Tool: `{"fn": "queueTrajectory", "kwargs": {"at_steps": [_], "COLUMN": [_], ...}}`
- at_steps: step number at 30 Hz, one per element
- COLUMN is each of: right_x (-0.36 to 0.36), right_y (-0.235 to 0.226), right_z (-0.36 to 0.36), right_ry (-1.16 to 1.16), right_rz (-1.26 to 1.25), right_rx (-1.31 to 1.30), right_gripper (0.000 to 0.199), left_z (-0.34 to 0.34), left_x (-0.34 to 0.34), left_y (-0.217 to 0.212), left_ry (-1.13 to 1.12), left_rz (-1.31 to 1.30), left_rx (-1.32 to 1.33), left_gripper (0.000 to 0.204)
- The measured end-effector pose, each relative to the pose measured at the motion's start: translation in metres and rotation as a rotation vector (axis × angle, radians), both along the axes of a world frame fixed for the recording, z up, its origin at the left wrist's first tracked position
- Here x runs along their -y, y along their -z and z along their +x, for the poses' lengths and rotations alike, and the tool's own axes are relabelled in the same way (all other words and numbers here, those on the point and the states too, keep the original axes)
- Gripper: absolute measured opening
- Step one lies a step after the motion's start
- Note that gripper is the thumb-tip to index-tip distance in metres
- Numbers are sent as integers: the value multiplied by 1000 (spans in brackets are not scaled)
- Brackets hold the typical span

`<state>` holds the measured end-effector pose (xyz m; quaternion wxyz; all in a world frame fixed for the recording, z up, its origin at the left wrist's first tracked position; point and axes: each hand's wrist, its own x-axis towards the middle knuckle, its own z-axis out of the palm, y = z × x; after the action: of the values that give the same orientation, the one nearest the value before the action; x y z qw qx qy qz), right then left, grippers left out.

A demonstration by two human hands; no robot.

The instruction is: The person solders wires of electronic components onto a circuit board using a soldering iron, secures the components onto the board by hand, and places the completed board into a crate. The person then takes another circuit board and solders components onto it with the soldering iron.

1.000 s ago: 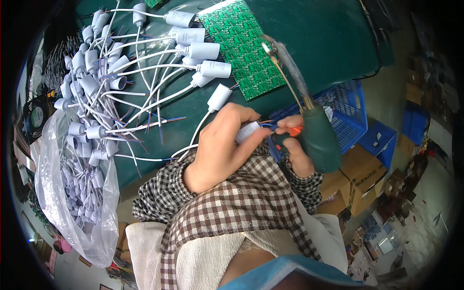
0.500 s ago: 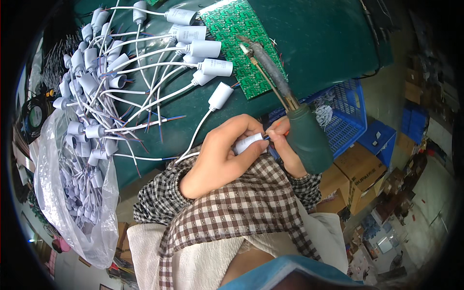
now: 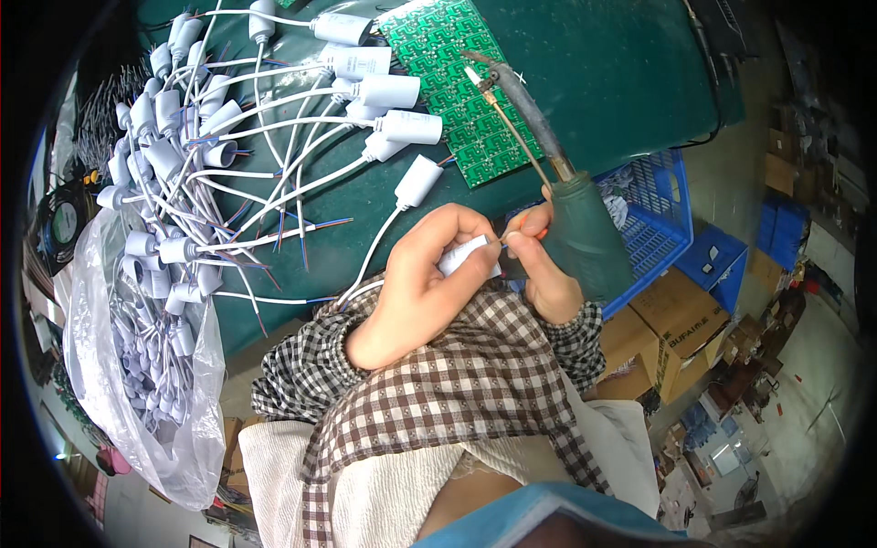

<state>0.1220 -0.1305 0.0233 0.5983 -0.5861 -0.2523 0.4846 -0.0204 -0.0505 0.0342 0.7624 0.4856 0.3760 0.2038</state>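
Green bench [image 3: 603,82], capacitor pile [image 3: 183,155] at 10 o'clock. Left hand [image 3: 420,283] clenched round white capacitor [image 3: 466,258], centre. Right hand [image 3: 544,265] pinching lead, gripping iron [image 3: 571,210]. Probably lead-prep step; next needs tip brought precisely onto lead.

I see a green circuit board [image 3: 454,82] at upper centre, a clear bag [image 3: 146,402] lower left, blue crates [image 3: 658,215] right.
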Motion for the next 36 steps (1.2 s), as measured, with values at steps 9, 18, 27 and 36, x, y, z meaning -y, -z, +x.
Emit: {"fn": "queueTrajectory", "kwargs": {"at_steps": [9, 18, 27, 36], "right_x": [8, 40, 68, 83], "right_y": [-1, -6, -4, 4], "right_z": [2, 20, 27, 28], "right_ry": [32, 152, 45, -47], "right_rz": [-70, -25, -38, -54], "right_rx": [88, 184, 148, 373], "right_gripper": [16, 16, 25, 53], "left_z": [0, 8, 13, 19], "left_x": [-5, -23, -32, -31], "left_y": [6, 3, 14, 16], "left_ry": [-24, -14, -33, -23], "left_rz": [459, 1062, 1117, 1147], "left_rx": [-262, -651, -629, -684], "left_gripper": [11, 16, 14, 15]}}
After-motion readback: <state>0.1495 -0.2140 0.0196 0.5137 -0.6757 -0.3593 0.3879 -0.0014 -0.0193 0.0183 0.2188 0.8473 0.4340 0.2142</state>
